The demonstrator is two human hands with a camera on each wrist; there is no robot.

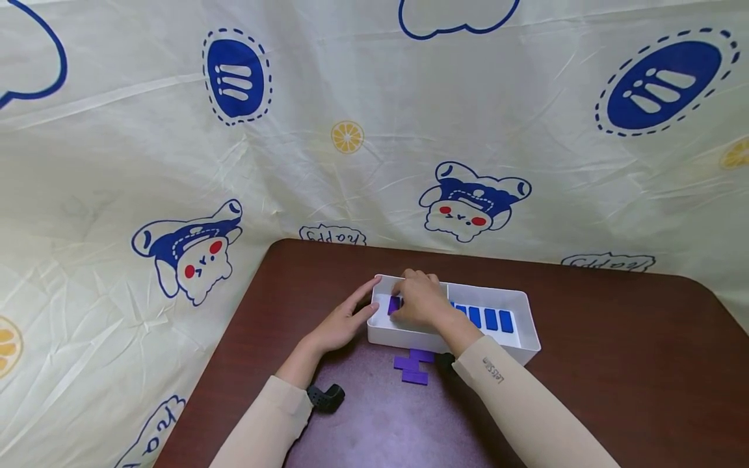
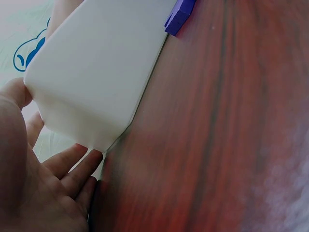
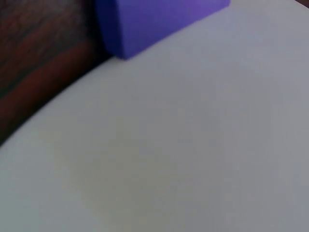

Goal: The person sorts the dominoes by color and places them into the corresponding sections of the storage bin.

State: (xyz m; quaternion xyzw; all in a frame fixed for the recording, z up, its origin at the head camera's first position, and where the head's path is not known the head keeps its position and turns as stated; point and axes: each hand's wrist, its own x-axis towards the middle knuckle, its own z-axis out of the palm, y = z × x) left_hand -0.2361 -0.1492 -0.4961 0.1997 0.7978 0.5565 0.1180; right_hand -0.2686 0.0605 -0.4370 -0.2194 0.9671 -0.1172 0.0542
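Observation:
A white two-compartment box [image 1: 386,334] stands on the table. My left hand [image 1: 339,327] rests against its left end, fingers extended and spread; in the left wrist view, fingertips [image 2: 91,159] touch the end wall's lower edge. My right hand [image 1: 420,299] reaches into the left compartment and pinches a purple block [image 1: 394,305] between thumb and fingers. The hand hides most of that compartment. Blue blocks [image 1: 490,319] stand in a row in the right compartment. Several loose purple blocks [image 1: 414,377] lie on the table before the box; one purple block [image 3: 164,21] shows beside the box wall in the right wrist view.
The brown table [image 1: 614,364] extends around the box, its back edge meeting a white printed curtain [image 1: 374,188]. Black wrist straps [image 1: 328,398] sit at the cuffs of beige sleeves [image 1: 526,406].

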